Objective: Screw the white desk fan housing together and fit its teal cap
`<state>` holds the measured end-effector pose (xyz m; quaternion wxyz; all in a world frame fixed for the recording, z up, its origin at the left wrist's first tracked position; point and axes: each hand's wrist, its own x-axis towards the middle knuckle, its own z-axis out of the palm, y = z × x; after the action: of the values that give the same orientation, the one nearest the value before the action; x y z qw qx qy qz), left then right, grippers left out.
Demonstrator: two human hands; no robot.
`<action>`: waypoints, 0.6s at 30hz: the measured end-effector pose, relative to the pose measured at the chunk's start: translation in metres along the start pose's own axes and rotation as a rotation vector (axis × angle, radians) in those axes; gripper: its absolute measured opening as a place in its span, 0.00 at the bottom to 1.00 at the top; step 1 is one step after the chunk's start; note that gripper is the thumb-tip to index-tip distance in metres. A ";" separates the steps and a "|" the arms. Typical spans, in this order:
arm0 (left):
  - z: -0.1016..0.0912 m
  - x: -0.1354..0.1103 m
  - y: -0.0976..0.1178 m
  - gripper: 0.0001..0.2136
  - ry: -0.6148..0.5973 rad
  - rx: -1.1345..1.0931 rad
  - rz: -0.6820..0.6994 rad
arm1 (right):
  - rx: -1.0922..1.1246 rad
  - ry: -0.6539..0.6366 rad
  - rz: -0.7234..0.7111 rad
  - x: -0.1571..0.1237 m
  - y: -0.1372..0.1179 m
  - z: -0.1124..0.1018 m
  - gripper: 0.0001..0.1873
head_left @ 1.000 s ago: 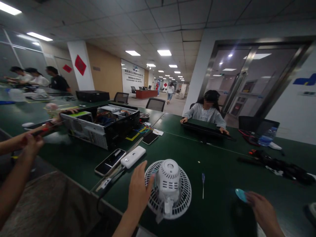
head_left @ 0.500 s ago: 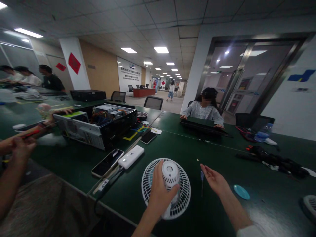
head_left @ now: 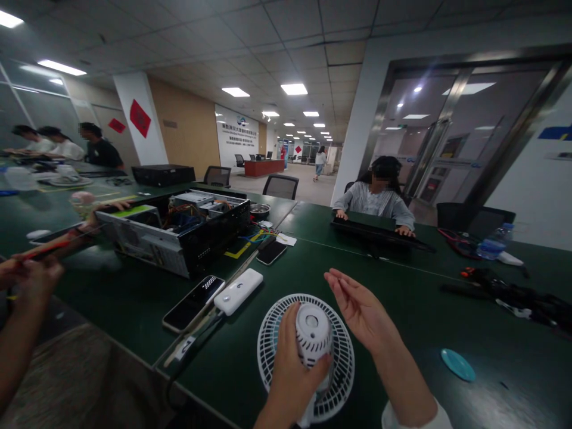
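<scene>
A small white fan (head_left: 342, 372) lies with its round grille down on the green table, its motor housing (head_left: 311, 325) pointing up. My left hand (head_left: 292, 357) is wrapped around that housing from the left, thumb on the near side. Just right of the fan, raised over the table, is my right hand (head_left: 357, 307). Its fingers are pressed together; whatever is between the fingertips, if anything, is too small or hidden to make out. A turquoise round disc (head_left: 458, 364) rests on the table right of my right forearm.
Left of the fan lie a white power bank (head_left: 239, 292) with a cable and a dark phone (head_left: 194, 304); another phone (head_left: 271, 252) lies beyond. An opened computer case (head_left: 179, 232) stands left, near a co-worker's hands (head_left: 36, 277). Opposite, another person holds a dark flat panel (head_left: 379, 238).
My right hand has moved left and up, from beside a thin blue-handled tool toward the fan. That tool is now out of sight. My left hand keeps its hold on the fan.
</scene>
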<state>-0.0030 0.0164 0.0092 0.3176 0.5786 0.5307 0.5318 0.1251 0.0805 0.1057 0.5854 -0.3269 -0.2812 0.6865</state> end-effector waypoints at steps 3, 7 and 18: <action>0.000 0.000 -0.002 0.35 -0.006 -0.018 0.027 | -0.094 -0.154 -0.016 -0.013 0.004 0.007 0.07; 0.000 0.000 -0.003 0.36 -0.019 -0.033 0.041 | -0.542 -0.449 -0.142 -0.028 0.002 0.005 0.08; 0.000 -0.001 -0.004 0.35 -0.024 -0.093 0.026 | -1.351 -0.570 -0.282 -0.037 -0.007 0.007 0.06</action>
<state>-0.0040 0.0160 0.0048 0.3435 0.5762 0.4941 0.5531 0.1279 0.0450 0.1200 0.2438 -0.3856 -0.8220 0.3408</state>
